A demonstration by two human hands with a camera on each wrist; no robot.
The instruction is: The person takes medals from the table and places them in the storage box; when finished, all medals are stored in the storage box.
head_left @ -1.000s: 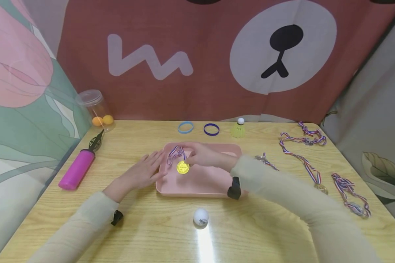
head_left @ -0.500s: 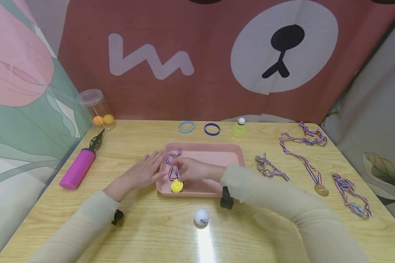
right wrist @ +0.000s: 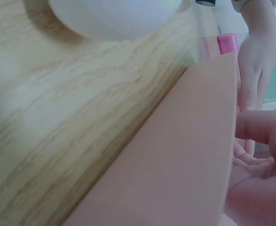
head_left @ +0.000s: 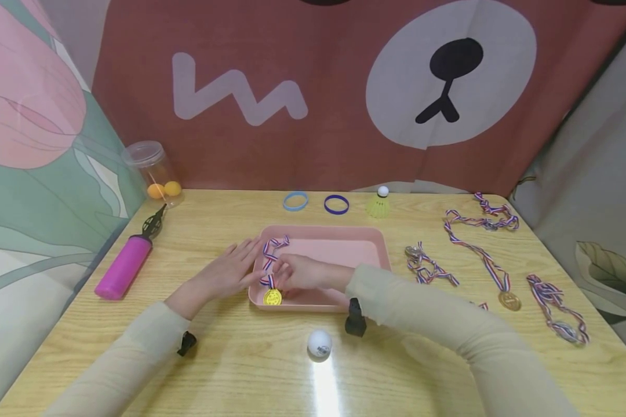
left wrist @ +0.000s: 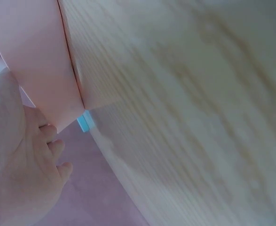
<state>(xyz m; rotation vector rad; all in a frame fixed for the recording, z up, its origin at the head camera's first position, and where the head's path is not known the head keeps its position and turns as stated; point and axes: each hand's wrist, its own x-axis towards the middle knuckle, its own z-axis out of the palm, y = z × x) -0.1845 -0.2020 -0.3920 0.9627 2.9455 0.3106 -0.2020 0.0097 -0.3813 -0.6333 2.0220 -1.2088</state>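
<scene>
Head view: right hand (head_left: pixel 304 272) pinching striped ribbon (head_left: pixel 269 255), round gold medal (head_left: pixel 272 297), pink tray (head_left: pixel 344 246).

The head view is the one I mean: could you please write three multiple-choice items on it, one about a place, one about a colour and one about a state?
1. Where is the gold medal?
A. in the pink tray
B. beside the pump
C. by the wristbands

2. What colour is the pump?
A. blue
B. magenta
C. yellow

3. How is the left hand?
A. a fist
B. gripping the ball
C. flat, fingers straight, at the tray's left edge

Key: 1 A, the disc lies in the tray's near left corner; 2 B, its barrel is magenta; 3 C, its fingers lie extended.
</scene>
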